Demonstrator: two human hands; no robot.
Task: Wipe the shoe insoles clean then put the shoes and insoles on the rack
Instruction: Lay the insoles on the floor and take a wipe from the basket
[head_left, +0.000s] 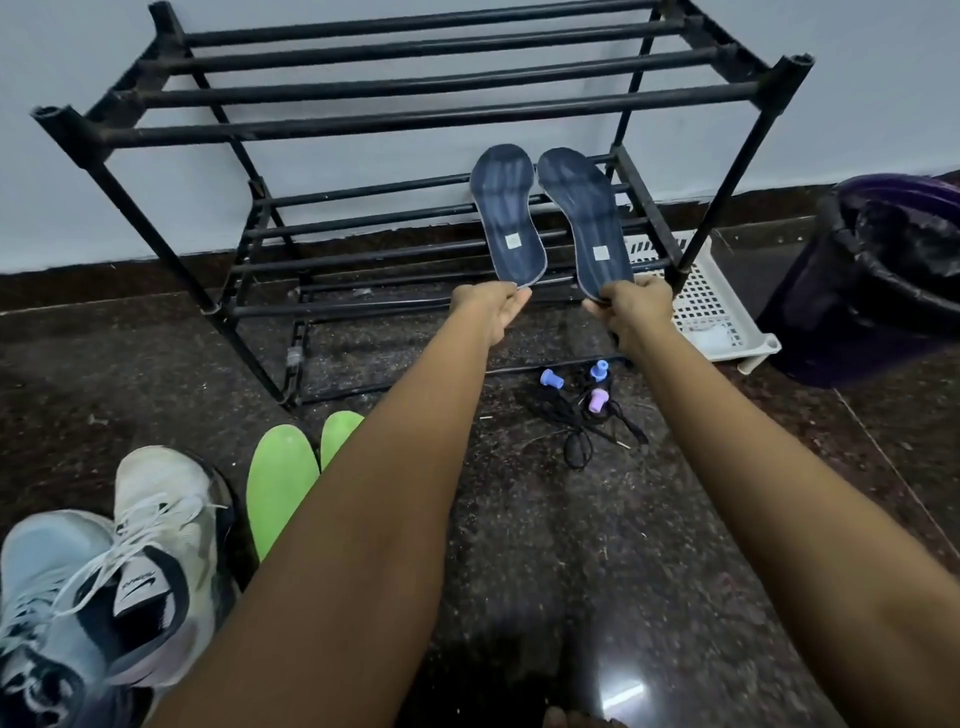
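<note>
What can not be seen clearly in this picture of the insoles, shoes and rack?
Head view only.
Second green insole: mostly behind the left forearm.
Blue shoe: cut by the left and bottom edges.
Dark bin: cut by the right edge.
Labels on the dark insoles: too small to read.

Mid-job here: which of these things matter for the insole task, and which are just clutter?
Job: left blue insole in left hand, right blue insole in right hand, green insoles, sneakers, black shoe rack.
Lying about: white perforated tray, purple bin, black cord.
</note>
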